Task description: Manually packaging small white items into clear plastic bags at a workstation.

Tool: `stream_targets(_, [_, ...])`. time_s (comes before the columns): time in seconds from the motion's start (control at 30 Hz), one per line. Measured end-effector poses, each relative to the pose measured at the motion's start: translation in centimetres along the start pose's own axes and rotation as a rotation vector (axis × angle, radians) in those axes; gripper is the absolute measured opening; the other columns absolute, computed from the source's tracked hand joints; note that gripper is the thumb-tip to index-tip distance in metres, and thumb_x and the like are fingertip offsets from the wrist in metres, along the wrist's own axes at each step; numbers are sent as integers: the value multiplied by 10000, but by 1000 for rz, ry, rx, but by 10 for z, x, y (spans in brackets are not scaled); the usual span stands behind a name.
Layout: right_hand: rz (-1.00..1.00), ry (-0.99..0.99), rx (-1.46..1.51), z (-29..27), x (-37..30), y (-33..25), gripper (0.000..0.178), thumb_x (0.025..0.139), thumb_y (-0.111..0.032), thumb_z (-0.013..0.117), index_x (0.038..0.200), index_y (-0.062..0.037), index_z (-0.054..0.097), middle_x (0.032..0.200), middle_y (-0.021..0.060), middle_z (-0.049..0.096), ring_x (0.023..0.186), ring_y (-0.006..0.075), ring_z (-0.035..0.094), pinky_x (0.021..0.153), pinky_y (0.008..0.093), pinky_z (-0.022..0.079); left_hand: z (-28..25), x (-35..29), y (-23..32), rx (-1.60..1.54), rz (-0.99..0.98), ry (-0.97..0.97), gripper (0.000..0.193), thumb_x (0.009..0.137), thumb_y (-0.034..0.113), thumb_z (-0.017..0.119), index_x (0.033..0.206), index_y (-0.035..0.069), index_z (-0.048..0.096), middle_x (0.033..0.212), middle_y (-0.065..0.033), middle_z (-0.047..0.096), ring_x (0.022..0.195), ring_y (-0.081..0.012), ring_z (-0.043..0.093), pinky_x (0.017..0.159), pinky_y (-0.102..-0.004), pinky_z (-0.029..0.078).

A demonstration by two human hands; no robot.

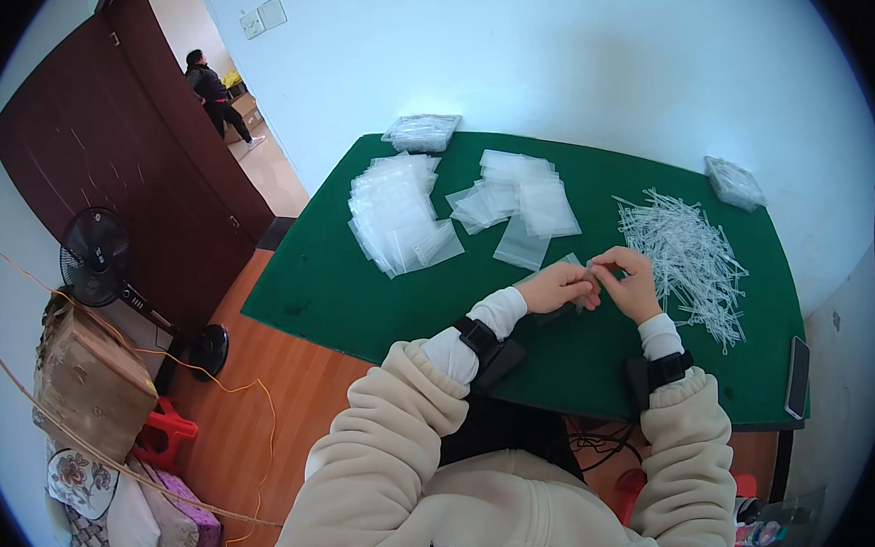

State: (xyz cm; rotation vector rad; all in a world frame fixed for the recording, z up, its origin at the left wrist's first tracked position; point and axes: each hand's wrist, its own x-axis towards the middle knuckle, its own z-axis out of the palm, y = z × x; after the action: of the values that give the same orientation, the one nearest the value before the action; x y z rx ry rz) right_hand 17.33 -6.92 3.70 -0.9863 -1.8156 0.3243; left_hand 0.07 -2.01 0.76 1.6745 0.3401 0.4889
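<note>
Both hands meet above the green table [430, 309], close to its near edge. My left hand [557, 286] is closed on a small clear plastic bag [571, 259], part of which shows past the fingers. Against the same bag, my right hand [631, 287] is pinched, thumb and forefinger together at its edge; whether a thin piece is also in the pinch is too small to tell. Just right of that hand lies a heap of thin clear plastic sticks [682, 258]. Loose clear bags [528, 198] lie beyond the hands, and a fanned stack of bags [399, 216] is farther left.
Two packed bundles, a clear pack [422, 132] and another pack [735, 183], sit along the wall side. A phone [797, 378] lies at the right edge. On the floor at left stand a fan [96, 256] and a cardboard box [93, 380]. A person [211, 92] is beyond the doorway.
</note>
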Motion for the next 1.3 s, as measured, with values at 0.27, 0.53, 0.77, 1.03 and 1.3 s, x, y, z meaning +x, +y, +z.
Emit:
stream_targets(0.27, [38, -8, 25, 2, -1, 0, 43, 726, -19, 616, 764, -10, 599, 714, 60, 609, 646, 138, 601, 595, 232, 469, 0, -2, 0, -10, 5, -9, 172, 908, 93, 414, 970, -26, 521, 929, -104, 609, 868, -168, 607, 772, -276, 472])
stream_targets(0.53, [109, 86, 101, 3, -3, 8, 75, 743, -33, 612, 813, -17, 591, 714, 42, 599, 650, 104, 587, 603, 224, 467, 2, 6, -7, -68, 116, 89, 198, 921, 156, 408, 938, 0, 529, 776, -53, 571, 697, -130, 575, 652, -252, 474])
stream_targets(0.77, [165, 177, 254, 6, -3, 23, 88, 777, -52, 596, 855, -13, 604, 741, 32, 610, 658, 80, 576, 599, 206, 456, -1, 1, 7, -109, 14, 227, 239, 928, 236, 423, 980, 28, 529, 674, 30, 455, 535, -44, 379, 490, -173, 315])
stream_targets(1.03, [262, 130, 418, 3, -4, 17, 96, 792, -53, 557, 854, 3, 603, 723, 31, 610, 633, 67, 568, 589, 191, 451, 3, -1, 11, -194, -16, 137, 230, 934, 222, 408, 1005, 31, 515, 680, 42, 419, 511, -23, 284, 457, -169, 224])
stream_targets(1.3, [306, 92, 510, 7, -5, 20, 93, 802, -65, 556, 844, 7, 598, 722, 25, 603, 637, 64, 565, 581, 190, 447, 3, -4, 15, -233, -66, 124, 241, 942, 221, 389, 1008, 28, 516, 678, 45, 414, 509, -22, 273, 454, -168, 221])
